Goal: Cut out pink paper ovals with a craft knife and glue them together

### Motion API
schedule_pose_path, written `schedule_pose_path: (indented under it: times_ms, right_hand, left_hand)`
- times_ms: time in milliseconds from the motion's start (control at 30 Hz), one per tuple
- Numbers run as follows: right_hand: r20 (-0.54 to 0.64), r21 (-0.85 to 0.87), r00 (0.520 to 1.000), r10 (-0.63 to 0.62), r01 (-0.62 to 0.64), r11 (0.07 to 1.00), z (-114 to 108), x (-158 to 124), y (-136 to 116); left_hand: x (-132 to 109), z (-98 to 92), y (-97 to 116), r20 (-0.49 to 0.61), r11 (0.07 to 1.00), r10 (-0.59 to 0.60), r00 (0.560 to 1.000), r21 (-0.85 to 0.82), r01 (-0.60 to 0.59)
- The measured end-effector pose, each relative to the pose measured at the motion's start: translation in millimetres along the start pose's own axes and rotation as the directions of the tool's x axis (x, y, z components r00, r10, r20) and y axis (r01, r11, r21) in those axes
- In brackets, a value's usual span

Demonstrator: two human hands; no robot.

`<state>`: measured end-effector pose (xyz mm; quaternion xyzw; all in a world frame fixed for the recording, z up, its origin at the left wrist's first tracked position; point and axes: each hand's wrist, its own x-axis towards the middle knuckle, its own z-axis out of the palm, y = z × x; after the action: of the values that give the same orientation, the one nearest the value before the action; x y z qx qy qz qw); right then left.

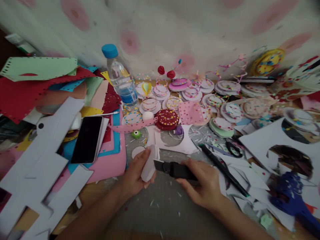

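Observation:
My left hand (pixel 140 171) grips a small white foam board disc (pixel 150 163), turned so its edge faces right. In my right hand (pixel 203 181) is a black utility knife (pixel 178 169), its blade (pixel 158 164) pointing left. The blade tip meets or nearly meets the disc's edge; I cannot tell which. Another white round piece (pixel 137 152) lies just behind my left hand. Beyond the hands rests a white board with a round cutout (pixel 163 143). A grey cutting mat (pixel 165 213) with white scraps lies beneath.
Decorated round paper hats (pixel 168 118) stand in rows at the back beside a water bottle (pixel 122 80). On the left, a phone (pixel 87 140) lies on coloured sheets. To the right are a black pen (pixel 225 171), scissors (pixel 234 149), a blue glue gun (pixel 287 193) and white offcuts.

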<state>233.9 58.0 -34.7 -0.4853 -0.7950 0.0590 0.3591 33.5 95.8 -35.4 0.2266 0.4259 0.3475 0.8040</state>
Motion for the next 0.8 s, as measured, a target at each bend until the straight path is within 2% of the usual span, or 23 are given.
schedule_pose_path:
  times_ms: [133, 333, 567, 800]
  right_hand:
    - [0.031, 0.022, 1.0, -0.002, 0.001, 1.0, 0.6, 0.8, -2.0]
    - [0.053, 0.051, 0.998, 0.017, -0.02, 0.999, -0.1, 1.2, -2.2]
    - [0.017, 0.005, 0.999, 0.028, -0.029, 1.0, -0.6, 1.6, 1.8]
    - [-0.004, -0.015, 0.999, 0.049, -0.049, 0.999, 1.0, 1.4, -0.6]
  left_hand:
    - [-0.5, -0.4, -6.6, -0.025, 0.999, -0.034, 0.999, 0.007, 0.034]
    - [-1.0, -1.7, -6.0, -0.027, 1.0, -0.022, 0.999, -0.002, 0.022]
    - [-3.1, -1.5, -4.8, 0.055, 0.994, -0.088, 0.995, -0.062, 0.092]
    - [-0.7, -3.4, 0.2, 0.138, 0.997, -0.039, 0.99, -0.057, 0.047]
